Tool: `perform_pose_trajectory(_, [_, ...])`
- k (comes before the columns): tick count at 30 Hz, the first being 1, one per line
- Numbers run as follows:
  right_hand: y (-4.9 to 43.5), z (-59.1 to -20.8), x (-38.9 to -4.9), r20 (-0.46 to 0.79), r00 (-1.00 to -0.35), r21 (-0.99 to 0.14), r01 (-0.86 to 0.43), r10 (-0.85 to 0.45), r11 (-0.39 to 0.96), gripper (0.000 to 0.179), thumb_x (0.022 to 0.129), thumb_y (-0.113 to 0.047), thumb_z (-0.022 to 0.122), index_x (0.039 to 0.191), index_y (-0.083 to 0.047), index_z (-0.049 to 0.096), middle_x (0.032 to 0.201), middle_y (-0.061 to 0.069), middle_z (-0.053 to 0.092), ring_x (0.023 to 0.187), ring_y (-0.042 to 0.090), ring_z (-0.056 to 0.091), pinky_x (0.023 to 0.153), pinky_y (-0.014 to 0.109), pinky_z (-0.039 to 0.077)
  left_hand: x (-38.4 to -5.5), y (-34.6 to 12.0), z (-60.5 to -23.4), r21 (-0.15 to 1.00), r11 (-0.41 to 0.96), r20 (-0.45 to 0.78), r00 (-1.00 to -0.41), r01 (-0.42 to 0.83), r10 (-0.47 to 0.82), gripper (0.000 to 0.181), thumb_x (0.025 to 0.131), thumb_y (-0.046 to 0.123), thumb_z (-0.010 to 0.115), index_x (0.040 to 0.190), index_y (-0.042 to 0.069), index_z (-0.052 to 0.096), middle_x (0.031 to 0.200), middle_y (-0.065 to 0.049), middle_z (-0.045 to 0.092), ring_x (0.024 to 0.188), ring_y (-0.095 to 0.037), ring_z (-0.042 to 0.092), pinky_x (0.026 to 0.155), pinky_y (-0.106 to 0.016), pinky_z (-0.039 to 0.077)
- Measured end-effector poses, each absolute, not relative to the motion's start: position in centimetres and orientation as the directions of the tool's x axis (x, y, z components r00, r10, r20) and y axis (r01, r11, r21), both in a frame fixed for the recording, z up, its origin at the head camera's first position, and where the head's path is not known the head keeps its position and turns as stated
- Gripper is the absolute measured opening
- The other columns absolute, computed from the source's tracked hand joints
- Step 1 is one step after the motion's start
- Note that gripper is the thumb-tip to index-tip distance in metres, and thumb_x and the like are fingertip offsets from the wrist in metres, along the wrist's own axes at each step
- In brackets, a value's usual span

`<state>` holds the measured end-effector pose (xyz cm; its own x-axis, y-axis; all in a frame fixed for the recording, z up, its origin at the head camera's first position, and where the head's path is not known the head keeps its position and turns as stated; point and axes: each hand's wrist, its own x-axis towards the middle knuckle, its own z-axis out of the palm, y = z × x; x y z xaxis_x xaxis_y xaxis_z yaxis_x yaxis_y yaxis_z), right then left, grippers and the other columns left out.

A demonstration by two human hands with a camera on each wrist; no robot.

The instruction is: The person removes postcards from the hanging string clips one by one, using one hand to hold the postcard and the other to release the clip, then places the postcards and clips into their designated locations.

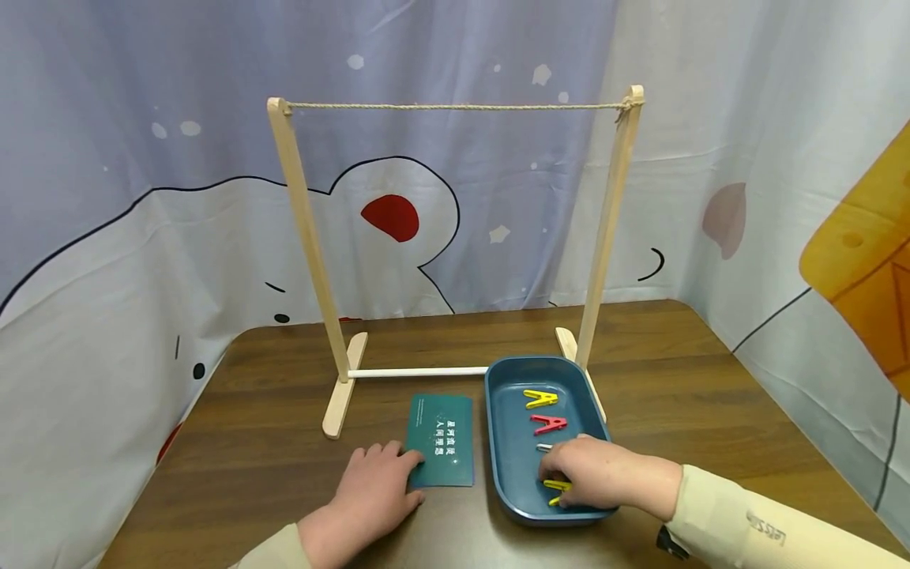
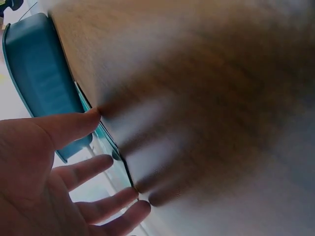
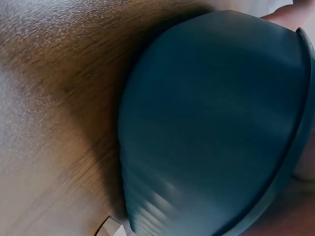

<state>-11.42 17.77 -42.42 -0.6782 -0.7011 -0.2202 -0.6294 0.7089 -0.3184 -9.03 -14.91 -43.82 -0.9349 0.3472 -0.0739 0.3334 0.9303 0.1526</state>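
Observation:
In the head view my left hand (image 1: 377, 486) lies on the table beside a dark green card (image 1: 451, 450) with white print, fingertips at its left edge. The left wrist view shows that hand (image 2: 39, 167) with its fingers spread and the card's thin edge (image 2: 110, 137) near the fingertips. My right hand (image 1: 593, 472) reaches into a blue tray (image 1: 501, 474), thumb and fingers curled round a yellow clothespin (image 1: 558, 485). Just beyond its fingers lies a white clothespin (image 1: 543, 447), partly covered. Farther back in the tray are a red clothespin (image 1: 549, 424) and another yellow clothespin (image 1: 540, 398).
Behind the card and tray stands a wooden frame (image 1: 309, 237) with a rope (image 1: 455, 106) strung across its top and a white bar (image 1: 419, 372) low down. The tray's outer wall (image 3: 211, 108) fills the right wrist view. A printed curtain (image 1: 512, 197) hangs behind the table (image 1: 235, 442).

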Motion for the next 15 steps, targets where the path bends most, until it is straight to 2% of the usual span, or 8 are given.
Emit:
perform_pose_trajectory(7, [17.72, -42.65, -11.46, -0.203, -0.671, -0.297, -0.652, -0.713, 0.698, 0.027, 0.077, -0.023, 0.084, 0.101, -0.018, 0.073, 0.085, -0.014, 0.062, 0.075, 0.001, 0.05, 0.075, 0.032, 0.044, -9.74, -14.62, -44.06, 0.152, 0.934, -0.102, -0.934, 0.325, 0.342, 0.056, 0.084, 0.043, 0.076, 0.134, 0.021, 0.062, 0.13, -0.019, 0.059, 0.11, -0.038, 0.056, 0.088, -0.056, 0.041])
perform_pose_trajectory(15, [17.83, -42.74, -11.4, -0.198, -0.665, -0.293, -0.661, -0.72, 0.691, 0.026, 0.077, -0.024, 0.084, 0.1, -0.018, 0.073, 0.085, -0.014, 0.062, 0.075, 0.0, 0.05, 0.075, 0.032, 0.043, -9.62, -14.25, -44.15, 0.15, 0.922, -0.09, -0.924, 0.356, 0.372, 0.042, 0.087, 0.034, 0.075, 0.127, 0.022, 0.067, 0.129, -0.016, 0.061, 0.114, -0.037, 0.056, 0.091, -0.057, 0.04])
